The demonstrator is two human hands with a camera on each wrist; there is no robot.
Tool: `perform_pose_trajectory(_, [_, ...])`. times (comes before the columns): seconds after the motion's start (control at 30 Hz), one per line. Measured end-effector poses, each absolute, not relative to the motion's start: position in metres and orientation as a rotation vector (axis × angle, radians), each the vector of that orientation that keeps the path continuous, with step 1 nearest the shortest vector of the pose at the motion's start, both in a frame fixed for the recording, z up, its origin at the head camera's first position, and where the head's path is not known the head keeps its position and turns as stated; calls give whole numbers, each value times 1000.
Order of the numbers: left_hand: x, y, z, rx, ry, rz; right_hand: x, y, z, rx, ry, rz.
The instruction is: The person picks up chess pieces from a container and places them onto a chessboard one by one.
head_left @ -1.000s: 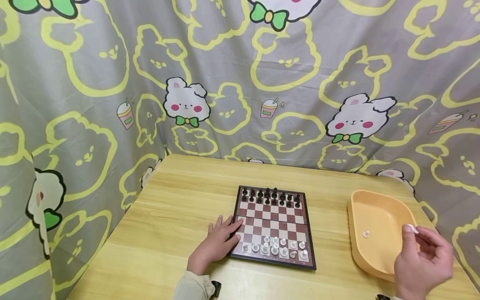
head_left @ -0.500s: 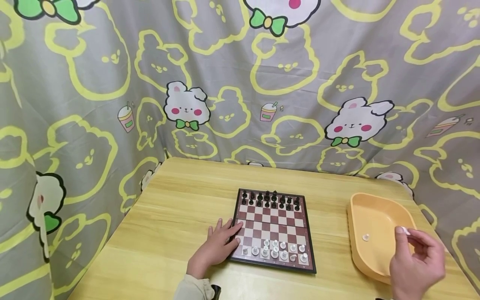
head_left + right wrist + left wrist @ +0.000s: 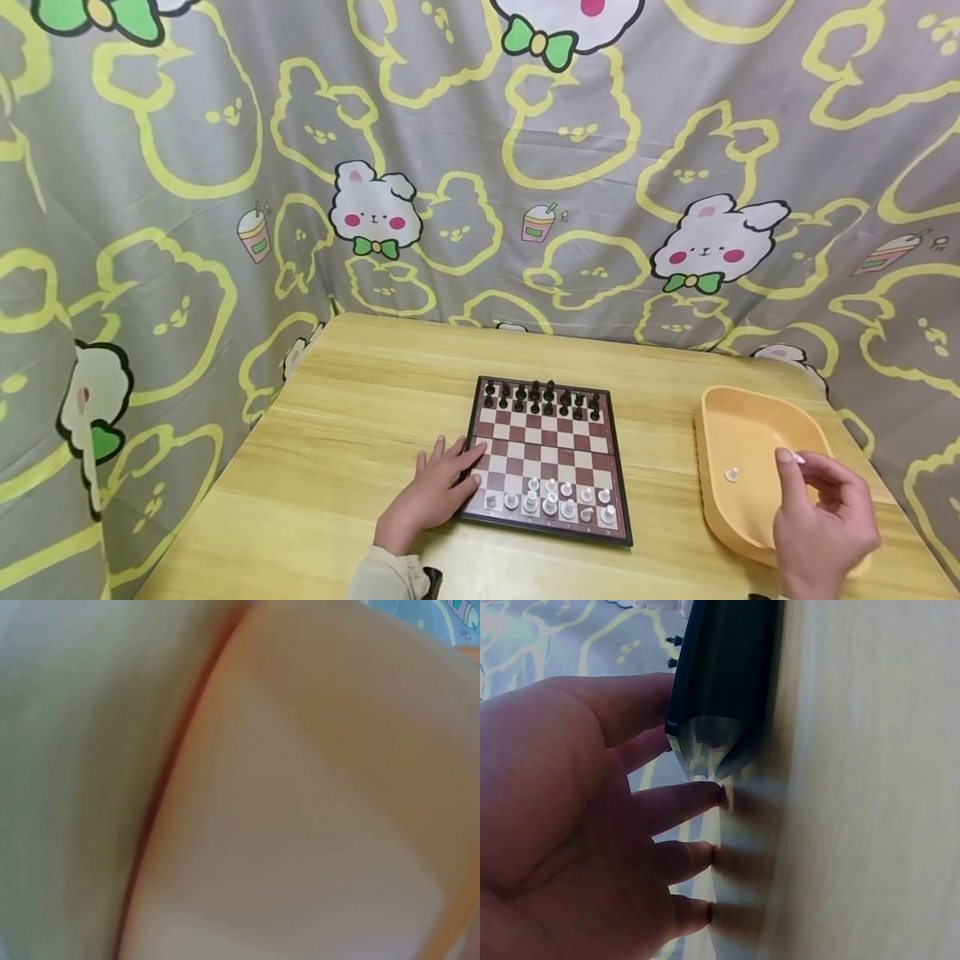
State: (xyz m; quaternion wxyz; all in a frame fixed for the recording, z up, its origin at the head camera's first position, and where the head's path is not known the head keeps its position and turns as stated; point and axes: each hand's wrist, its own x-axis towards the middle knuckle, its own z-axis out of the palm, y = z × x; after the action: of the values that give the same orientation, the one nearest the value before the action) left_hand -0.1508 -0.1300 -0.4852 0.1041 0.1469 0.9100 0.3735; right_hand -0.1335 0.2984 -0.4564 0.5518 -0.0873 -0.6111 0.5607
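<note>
My left hand [image 3: 431, 496] rests at the left edge of the chessboard [image 3: 513, 429], thumb and index finger on its rim. In the left wrist view the other fingertips touch the table beside the board's dark side [image 3: 724, 667]. My right hand [image 3: 825, 521] pinches a small white chess piece [image 3: 798, 457] between thumb and fingers, above the orange tray [image 3: 738, 417]; its exact kind is hidden. One white chess piece [image 3: 731, 475] stands inside the tray. White pieces [image 3: 550, 504] fill the board's near rows, with gaps at the front left. Black pieces [image 3: 535, 407] stand in two far rows.
The board and tray lie on a wooden table [image 3: 360, 392], the tray to the right of the board. A grey curtain [image 3: 465, 125] with cartoon print hangs behind and at the sides. In the right wrist view the blurred tray [image 3: 285, 795] fills most of the picture.
My right hand has moved left over the tray with the pinched chess piece. My left hand stays at the board's edge, and the pieces on the board stand as before.
</note>
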Motion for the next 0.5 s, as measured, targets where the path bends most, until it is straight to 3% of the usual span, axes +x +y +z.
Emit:
perform_pose_trajectory(0.27, [-152,-130,-487,443,2680,1100,-143,278,-448,-44,-1672,1312])
perform_pose_trajectory(0.5, [-151,-130,-486,442,2680,1083,-164,226,-437,568,-1953,1124])
